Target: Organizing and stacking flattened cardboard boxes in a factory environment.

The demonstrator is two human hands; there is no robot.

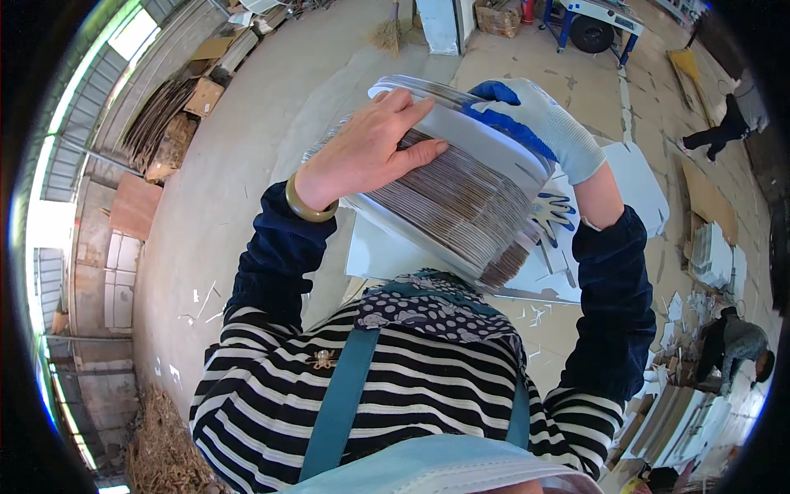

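Observation:
A thick stack of white-faced cardboard sheets (461,193) with brown edges stands in front of my chest, its layers slightly fanned. My bare left hand (378,144), with a bangle at the wrist, lies over the upper left part of the stack. Its fingers and thumb are closed around the left end of the top sheets (485,136). My right hand (543,119), in a white knitted glove with blue coating, grips those top sheets at their far right side. Its fingertips are partly hidden by the sheets. Another white-and-blue glove (553,216) lies right of the stack.
White boards (638,185) lie under and right of the stack. A blue-framed wheeled machine (594,29) and a broom (387,34) are at the back. Cardboard piles (160,123) line the left wall. Two other people (728,123) are at the right, near stacked white boards (679,424).

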